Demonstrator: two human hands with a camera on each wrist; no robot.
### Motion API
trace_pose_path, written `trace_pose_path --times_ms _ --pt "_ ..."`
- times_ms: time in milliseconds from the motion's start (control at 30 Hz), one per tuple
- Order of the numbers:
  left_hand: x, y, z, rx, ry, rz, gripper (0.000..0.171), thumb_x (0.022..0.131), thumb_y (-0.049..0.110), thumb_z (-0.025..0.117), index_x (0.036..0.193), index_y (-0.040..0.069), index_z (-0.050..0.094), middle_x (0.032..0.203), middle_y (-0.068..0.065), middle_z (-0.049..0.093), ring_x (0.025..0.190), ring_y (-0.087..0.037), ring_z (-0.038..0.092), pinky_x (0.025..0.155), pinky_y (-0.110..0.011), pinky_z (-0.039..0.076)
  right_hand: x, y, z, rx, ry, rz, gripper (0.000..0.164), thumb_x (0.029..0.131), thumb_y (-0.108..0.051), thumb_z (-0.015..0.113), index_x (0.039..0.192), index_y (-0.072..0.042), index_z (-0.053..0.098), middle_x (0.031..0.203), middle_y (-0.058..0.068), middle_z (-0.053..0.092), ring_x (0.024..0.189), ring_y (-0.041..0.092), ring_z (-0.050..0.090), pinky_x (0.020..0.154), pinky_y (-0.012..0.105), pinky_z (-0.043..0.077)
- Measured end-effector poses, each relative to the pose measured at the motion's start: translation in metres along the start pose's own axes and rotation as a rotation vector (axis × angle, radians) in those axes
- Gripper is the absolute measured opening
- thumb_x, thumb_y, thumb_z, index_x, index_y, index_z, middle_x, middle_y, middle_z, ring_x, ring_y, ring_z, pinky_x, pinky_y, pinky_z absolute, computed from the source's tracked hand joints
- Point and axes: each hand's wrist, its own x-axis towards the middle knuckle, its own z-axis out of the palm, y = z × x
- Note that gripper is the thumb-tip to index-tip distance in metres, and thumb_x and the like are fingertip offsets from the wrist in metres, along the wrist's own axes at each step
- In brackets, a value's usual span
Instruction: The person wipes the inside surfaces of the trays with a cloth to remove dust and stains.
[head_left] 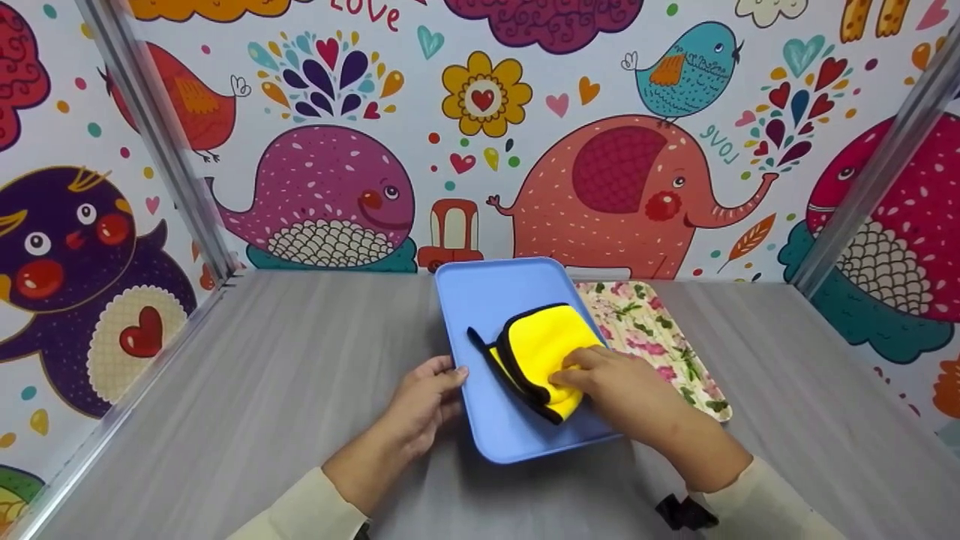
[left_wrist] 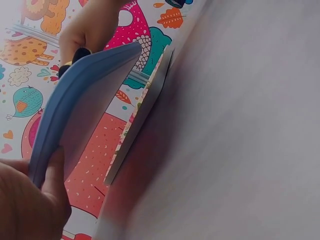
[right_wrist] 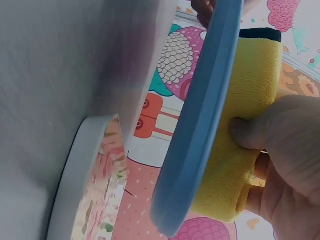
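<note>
A blue tray (head_left: 499, 289) is held up off the table, tilted, over part of a floral tray (head_left: 637, 322). My left hand (head_left: 424, 401) grips its left edge, thumb on the rim and fingers beneath; the left wrist view shows the thumb (left_wrist: 55, 170) along the edge. With my right hand (head_left: 622, 386) I hold a folded yellow cloth (head_left: 547, 337) with black trim against the tray's inner face. In the right wrist view the thumb and fingers pinch the cloth (right_wrist: 250, 85) near the tray's raised rim (right_wrist: 200, 120).
The floral tray lies on the grey wood-grain table (head_left: 315, 352), to the right of the blue one. Printed panels (head_left: 480, 150) with cartoon animals enclose the back and sides, joined by metal corner posts (head_left: 161, 127).
</note>
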Motion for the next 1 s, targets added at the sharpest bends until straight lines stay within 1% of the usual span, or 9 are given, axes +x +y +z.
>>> trace_pose_path --times_ms 200,400,500,667,767,833,900,1000 --pt "0.000 0.000 -0.001 0.005 0.005 0.001 0.038 0.103 0.013 0.061 0.135 -0.007 0.055 0.112 -0.009 0.069 0.100 -0.016 0.066 0.086 -0.033 0.058 0.014 0.008 0.001 0.001 -0.004 0.027 0.040 0.084 -0.008 0.084 0.121 -0.022 0.079 0.114 0.006 0.073 0.101 0.025 0.070 0.090 0.043 0.062" --pt "0.000 -0.001 0.000 -0.011 -0.009 0.021 0.035 0.103 0.011 0.060 0.132 -0.008 0.054 0.105 -0.006 0.067 0.096 -0.015 0.065 0.084 -0.032 0.057 0.028 0.015 -0.003 -0.002 0.002 0.020 0.035 0.089 -0.006 0.078 0.121 -0.020 0.079 0.109 0.005 0.076 0.096 0.023 0.071 0.088 0.043 0.062" --pt "-0.001 -0.001 0.001 -0.016 -0.019 0.029 0.035 0.103 0.011 0.059 0.131 -0.008 0.054 0.104 -0.006 0.066 0.094 -0.015 0.065 0.083 -0.033 0.057 0.034 0.018 -0.007 0.024 -0.015 0.025 0.035 0.090 -0.006 0.076 0.122 -0.019 0.078 0.108 0.006 0.077 0.096 0.024 0.072 0.088 0.044 0.062" --pt "-0.001 -0.001 0.001 -0.018 -0.027 0.032 0.034 0.103 0.011 0.060 0.130 -0.009 0.054 0.104 -0.006 0.067 0.095 -0.015 0.066 0.084 -0.033 0.058 0.045 0.022 -0.014 0.086 -0.041 0.035 0.033 0.091 -0.006 0.076 0.123 -0.014 0.077 0.106 0.009 0.077 0.095 0.027 0.072 0.092 0.047 0.061" --pt "-0.001 -0.001 0.002 -0.013 -0.030 0.037 0.035 0.103 0.011 0.060 0.131 -0.009 0.054 0.106 -0.007 0.068 0.096 -0.015 0.066 0.085 -0.033 0.058 0.053 0.026 -0.018 0.141 -0.037 0.023 0.028 0.092 -0.004 0.075 0.118 -0.010 0.077 0.101 0.009 0.077 0.090 0.026 0.070 0.093 0.048 0.060" --pt "-0.001 -0.002 0.002 -0.010 -0.031 0.036 0.035 0.102 0.011 0.060 0.130 -0.009 0.054 0.107 -0.008 0.068 0.097 -0.016 0.066 0.085 -0.034 0.058 0.058 0.028 -0.019 0.179 -0.036 0.026 0.024 0.093 -0.001 0.071 0.115 -0.009 0.077 0.098 0.009 0.076 0.088 0.027 0.068 0.093 0.049 0.060" --pt "-0.002 -0.001 0.002 -0.007 -0.030 0.031 0.034 0.102 0.011 0.061 0.130 -0.008 0.055 0.106 -0.007 0.068 0.097 -0.016 0.065 0.084 -0.033 0.057 0.063 0.030 -0.020 0.223 -0.049 0.056 0.023 0.094 0.000 0.067 0.112 -0.009 0.077 0.097 0.009 0.074 0.087 0.028 0.065 0.093 0.050 0.059" --pt "-0.002 -0.001 0.003 -0.006 -0.030 0.028 0.032 0.102 0.011 0.061 0.128 -0.007 0.056 0.104 -0.006 0.067 0.095 -0.015 0.064 0.082 -0.032 0.057 0.070 0.032 -0.021 0.305 -0.081 0.144 0.023 0.095 0.000 0.063 0.112 -0.009 0.076 0.101 0.011 0.072 0.092 0.030 0.063 0.096 0.053 0.057"
